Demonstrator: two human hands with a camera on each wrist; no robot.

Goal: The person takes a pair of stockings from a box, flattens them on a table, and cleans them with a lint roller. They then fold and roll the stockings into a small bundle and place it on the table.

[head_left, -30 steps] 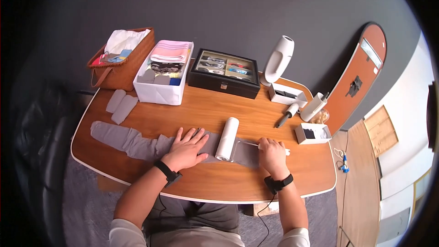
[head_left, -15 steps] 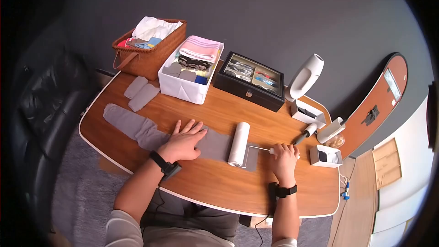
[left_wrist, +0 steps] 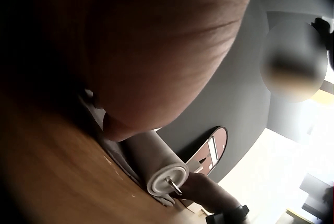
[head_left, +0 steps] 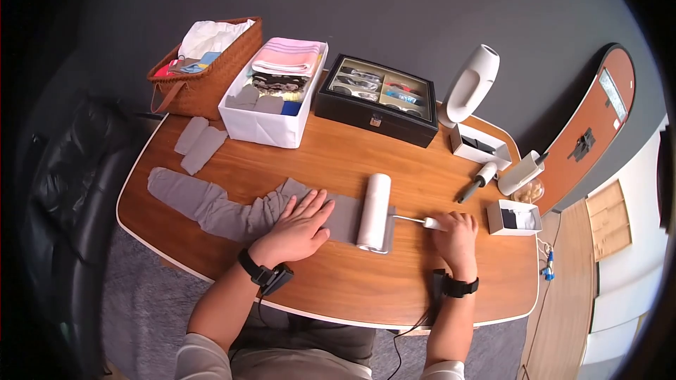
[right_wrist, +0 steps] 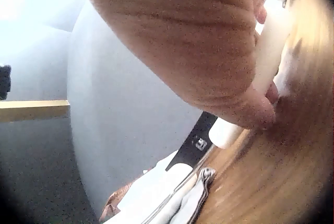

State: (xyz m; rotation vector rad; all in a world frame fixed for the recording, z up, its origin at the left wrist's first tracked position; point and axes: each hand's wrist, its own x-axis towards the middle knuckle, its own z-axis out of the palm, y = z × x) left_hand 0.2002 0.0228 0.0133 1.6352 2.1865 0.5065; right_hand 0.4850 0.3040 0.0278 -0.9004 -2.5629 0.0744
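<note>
A long grey piece of cloth [head_left: 345, 219], sock-like in shape, lies across the table and is wrinkled toward its left part. My left hand [head_left: 299, 229] rests on it with fingers spread, pressing it down. On the cloth's right end lies a lint roller [head_left: 375, 211] with a white sheet roll. My right hand [head_left: 456, 243] grips its white handle [right_wrist: 274, 41], fingers curled round it in the right wrist view. Close up in the left wrist view, the roller's end cap [left_wrist: 167, 179] sits just beyond the left palm.
Two rolled grey cloths [head_left: 204, 149] lie at the left. Along the back stand a woven basket [head_left: 225, 70], a white bin [head_left: 264, 127] of folded textiles, a black glasses case [head_left: 377, 123] and a white vase-like object [head_left: 472, 88]. Small white boxes [head_left: 501, 222] and a black-handled roller [head_left: 480, 181] stand right.
The lint roller has moved right along the cloth to its right end, with my right hand drawing away rightward. Cloth has bunched up more beside my left hand, which still presses it.
</note>
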